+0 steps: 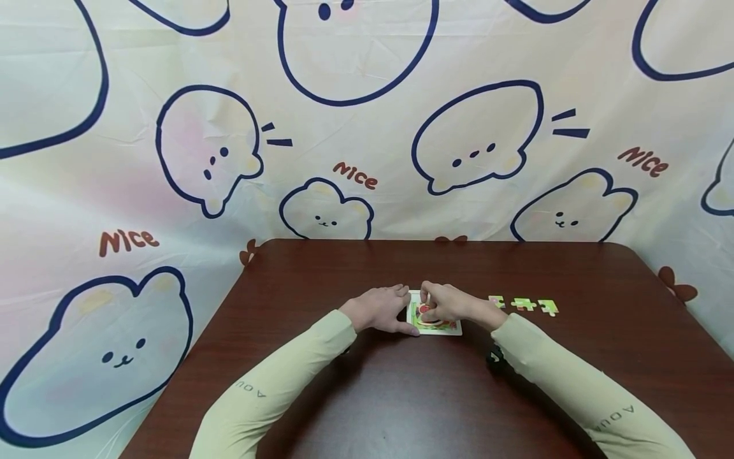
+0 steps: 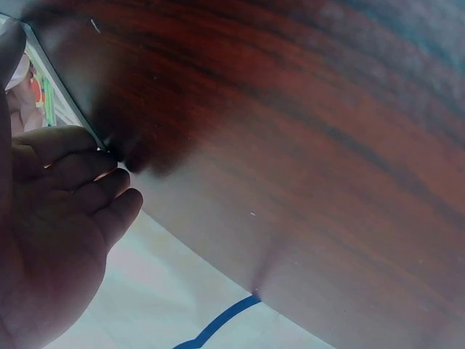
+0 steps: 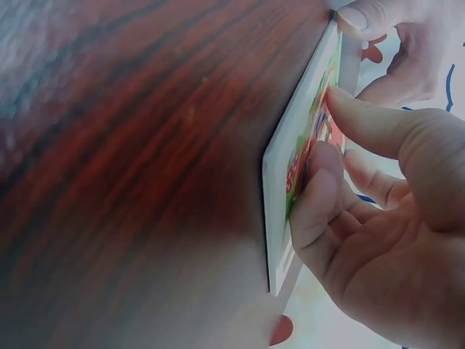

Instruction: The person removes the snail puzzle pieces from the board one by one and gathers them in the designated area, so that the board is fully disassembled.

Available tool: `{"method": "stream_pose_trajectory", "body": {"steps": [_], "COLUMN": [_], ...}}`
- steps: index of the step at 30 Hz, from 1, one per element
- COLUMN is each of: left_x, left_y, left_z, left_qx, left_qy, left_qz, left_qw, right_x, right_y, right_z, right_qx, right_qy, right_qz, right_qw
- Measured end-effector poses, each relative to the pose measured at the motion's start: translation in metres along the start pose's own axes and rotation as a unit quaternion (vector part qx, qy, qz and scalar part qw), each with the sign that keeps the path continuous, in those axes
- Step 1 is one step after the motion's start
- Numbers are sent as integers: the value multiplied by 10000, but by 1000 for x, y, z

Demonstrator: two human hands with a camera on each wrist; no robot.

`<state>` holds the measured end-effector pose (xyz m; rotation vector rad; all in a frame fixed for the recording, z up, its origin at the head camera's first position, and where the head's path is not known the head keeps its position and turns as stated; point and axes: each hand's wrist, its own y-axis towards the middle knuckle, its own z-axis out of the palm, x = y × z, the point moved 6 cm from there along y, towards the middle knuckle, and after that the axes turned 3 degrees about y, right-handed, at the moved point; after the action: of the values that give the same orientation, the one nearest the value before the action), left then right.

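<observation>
A small jigsaw puzzle board (image 1: 451,330) with a white border and a colourful red and green picture lies flat on the brown table. My left hand (image 1: 383,310) rests against its left side, fingers fairly straight and thumb at the near corner; the left wrist view shows these fingers (image 2: 65,145) at the board's edge. Over the picture, my right hand (image 1: 450,302) touches the surface with its thumb and bent fingers. From the right wrist view, the thumb (image 3: 370,123) and fingertips stand apart on the picture. Whether a puzzle piece is between them is hidden.
To the right of the board lie several loose green puzzle pieces (image 1: 524,304), partly behind the right wrist. The brown table (image 1: 401,395) reaches back to a pale cloth (image 1: 373,140) with cartoon bears. A dark band (image 1: 496,358) shows under the right sleeve.
</observation>
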<state>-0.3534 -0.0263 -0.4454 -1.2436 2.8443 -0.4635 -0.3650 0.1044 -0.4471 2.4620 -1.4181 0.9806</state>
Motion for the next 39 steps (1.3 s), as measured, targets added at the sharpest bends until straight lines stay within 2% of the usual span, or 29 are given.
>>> {"method": "stream_pose_trajectory", "body": {"steps": [7,13,23,32,39], "left_x": [0,-1,0,0,-1], "left_y": [-1,-3,-2,-2,-3], "left_z": [-1,-2,-1,-3,-2], "left_qx": [59,54,14,-88,-64], "left_qy": [-128,-172,-114,-107,-128], "left_qz": [-70,-74,-25,-13,-7], "left_qw": [9999,9998,9999,9999,9999], "right_x": [3,7,13,16,16], "right_y": [-1,-3,-4,-4,-5], "right_z": [0,1,2,3,3], "right_qx": [-109,-130,-143,-259,-180], "right_qy": [-194,-36,-95,-635,-708], "right_qz": [-66,-56,-249,-734,-809], "right_qw": [9997,9999,9995,9949,9940]}}
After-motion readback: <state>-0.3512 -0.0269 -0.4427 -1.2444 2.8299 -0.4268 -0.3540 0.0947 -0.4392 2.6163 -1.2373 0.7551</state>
